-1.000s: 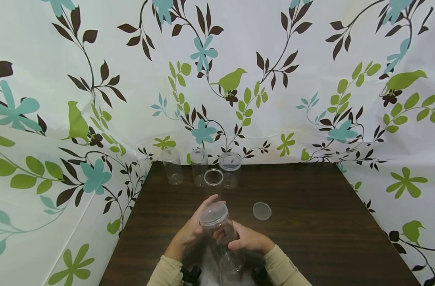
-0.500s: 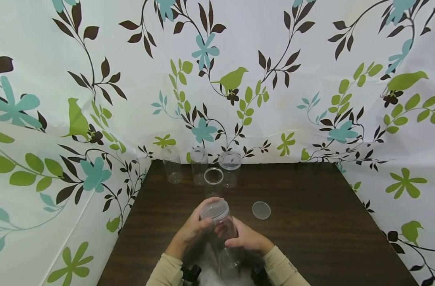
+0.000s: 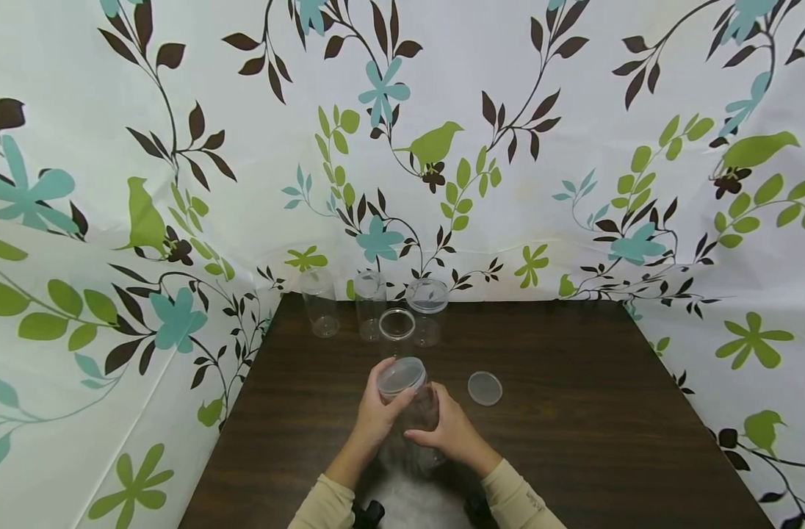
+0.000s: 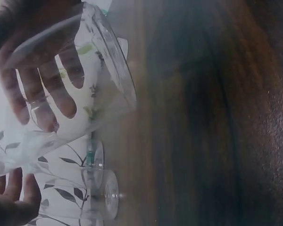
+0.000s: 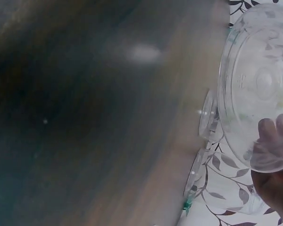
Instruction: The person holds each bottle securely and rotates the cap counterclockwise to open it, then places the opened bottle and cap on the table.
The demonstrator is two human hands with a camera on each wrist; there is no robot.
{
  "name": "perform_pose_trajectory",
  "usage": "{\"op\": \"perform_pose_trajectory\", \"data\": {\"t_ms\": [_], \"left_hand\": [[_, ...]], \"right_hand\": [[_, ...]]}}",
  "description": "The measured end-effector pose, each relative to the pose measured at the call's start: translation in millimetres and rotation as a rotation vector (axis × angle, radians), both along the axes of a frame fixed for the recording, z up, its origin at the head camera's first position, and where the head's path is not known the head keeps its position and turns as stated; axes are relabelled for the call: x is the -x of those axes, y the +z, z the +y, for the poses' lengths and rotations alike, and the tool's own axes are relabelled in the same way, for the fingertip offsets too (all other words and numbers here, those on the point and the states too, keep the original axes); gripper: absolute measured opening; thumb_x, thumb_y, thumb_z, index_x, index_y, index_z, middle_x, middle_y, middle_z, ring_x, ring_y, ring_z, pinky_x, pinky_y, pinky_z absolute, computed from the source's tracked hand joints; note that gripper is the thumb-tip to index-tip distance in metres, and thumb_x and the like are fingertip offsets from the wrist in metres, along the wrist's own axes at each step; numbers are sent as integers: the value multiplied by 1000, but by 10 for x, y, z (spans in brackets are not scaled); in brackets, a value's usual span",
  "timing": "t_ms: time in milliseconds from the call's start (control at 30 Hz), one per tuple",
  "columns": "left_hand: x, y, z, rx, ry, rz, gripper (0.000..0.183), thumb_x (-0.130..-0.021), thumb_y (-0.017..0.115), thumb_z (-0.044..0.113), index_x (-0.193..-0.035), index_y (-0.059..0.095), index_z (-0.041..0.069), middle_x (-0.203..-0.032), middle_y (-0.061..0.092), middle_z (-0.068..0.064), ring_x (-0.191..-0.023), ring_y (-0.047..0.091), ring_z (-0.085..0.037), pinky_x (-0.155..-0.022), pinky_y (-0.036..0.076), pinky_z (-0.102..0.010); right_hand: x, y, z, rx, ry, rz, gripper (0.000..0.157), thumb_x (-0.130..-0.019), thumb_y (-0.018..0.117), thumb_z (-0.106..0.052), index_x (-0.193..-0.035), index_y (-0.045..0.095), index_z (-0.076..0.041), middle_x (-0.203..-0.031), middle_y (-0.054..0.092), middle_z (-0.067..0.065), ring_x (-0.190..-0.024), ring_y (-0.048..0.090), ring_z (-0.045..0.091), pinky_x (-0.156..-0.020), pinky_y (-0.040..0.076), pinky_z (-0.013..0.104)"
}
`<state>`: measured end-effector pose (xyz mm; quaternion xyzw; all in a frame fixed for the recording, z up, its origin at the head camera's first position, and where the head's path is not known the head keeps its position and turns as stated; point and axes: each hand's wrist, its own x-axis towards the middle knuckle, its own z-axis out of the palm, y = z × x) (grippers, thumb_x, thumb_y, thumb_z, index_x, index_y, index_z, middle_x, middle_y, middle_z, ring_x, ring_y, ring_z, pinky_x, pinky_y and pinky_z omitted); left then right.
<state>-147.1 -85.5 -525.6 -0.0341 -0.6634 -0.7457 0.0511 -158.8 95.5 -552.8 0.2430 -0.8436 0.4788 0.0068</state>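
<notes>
A clear plastic jar [image 3: 424, 408] with a translucent lid [image 3: 402, 375] on its top is held up over the table's near part, tilted. My left hand [image 3: 374, 411] grips it at the lid, thumb across the near side of the rim. My right hand [image 3: 454, 433] wraps the jar's body from the right, lower down. Fingers show through the clear wall of the jar [image 4: 108, 101] in the left wrist view. The right wrist view shows the round base of the jar [image 5: 236, 108], with fingertips visible through it.
An uncapped clear jar [image 3: 396, 323] stands just beyond my hands. Behind it are more clear jars: a lidded wide one [image 3: 428, 323], and two slimmer ones [image 3: 371, 312] to the left. A loose round lid [image 3: 485, 388] lies on the dark wooden table [image 3: 574, 411], right of my hands.
Both hands have lifted the lidded jar slightly up and away from me. My left hand has shifted its hold, its thumb now over the lid's near edge.
</notes>
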Motion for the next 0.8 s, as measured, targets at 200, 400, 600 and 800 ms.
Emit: {"op": "perform_pose_trajectory", "data": {"t_ms": [200,400,600,800], "left_hand": [[17,-19,-88,-112,-111,64,77,-91,76,15,-152,32,1,-139,50,-23,-118,56,-20,-96,47,-24],[55,-31,-286,-174,-338,165,94,-90,75,46,-154,26,-4,-141,50,-9,-123,53,-14,-101,44,-25],[84,-6,-405,-178,-620,178,101,-90,70,57,-155,25,-5,-141,55,-3,-128,52,-17,-105,41,-31],[62,18,-437,-206,-731,145,87,-94,71,47,-154,32,-1,-145,53,-4,-132,49,-20,-109,38,-34]], "right_hand": [[48,45,37,31,73,-47,86,-76,90,-31,-140,43,3,-134,59,17,-122,57,27,-101,48,45],[79,97,143,178,353,-210,87,-85,82,-28,-149,33,3,-136,58,17,-121,58,17,-100,47,31],[131,66,184,378,747,-404,90,-93,72,-47,-144,29,13,-133,57,24,-122,59,18,-104,47,36],[174,27,191,392,840,-458,83,-94,71,-44,-142,31,10,-132,56,25,-121,59,21,-105,47,42]]}}
